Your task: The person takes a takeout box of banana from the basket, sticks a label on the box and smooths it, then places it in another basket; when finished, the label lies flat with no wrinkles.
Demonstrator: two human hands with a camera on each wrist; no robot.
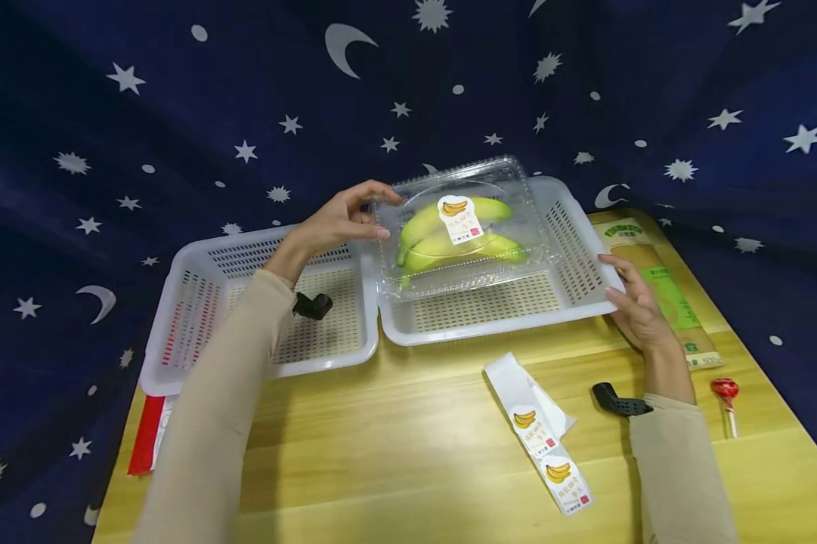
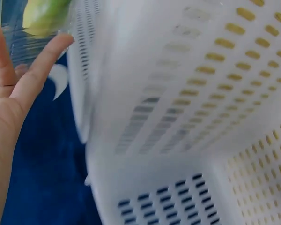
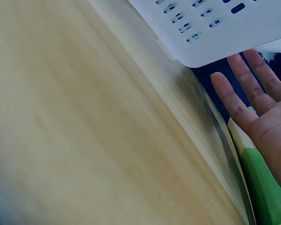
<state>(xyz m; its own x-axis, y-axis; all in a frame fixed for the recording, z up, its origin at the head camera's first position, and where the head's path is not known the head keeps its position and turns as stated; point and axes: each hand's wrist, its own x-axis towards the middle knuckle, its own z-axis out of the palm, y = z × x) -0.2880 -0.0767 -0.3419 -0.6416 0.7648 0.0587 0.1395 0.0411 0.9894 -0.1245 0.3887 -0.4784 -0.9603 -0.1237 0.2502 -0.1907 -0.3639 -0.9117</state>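
Note:
My left hand [image 1: 343, 219] pinches the left edge of a clear plastic clamshell box [image 1: 510, 177] in the head view. Inside it lie yellow-green bananas [image 1: 422, 227], and a white banana label [image 1: 459, 221] is on its lid. The box sits tilted over the right white basket [image 1: 486, 329]. At that basket's right end, my right hand [image 1: 642, 313] holds the rim with thumb and fingers. In the right wrist view, the fingers of my right hand [image 3: 271, 112] reach up to the basket's side [image 3: 192, 47]. The left wrist view is partly blurred.
Left of it stands another white basket [image 1: 326, 366], touching the first. A strip of banana labels [image 1: 544, 446] lies on the wooden table [image 1: 381, 453]. At the right are a brown-green packet [image 1: 670, 291] and a red lollipop [image 1: 725, 389]. A red-white packet [image 1: 151, 434] lies at the left.

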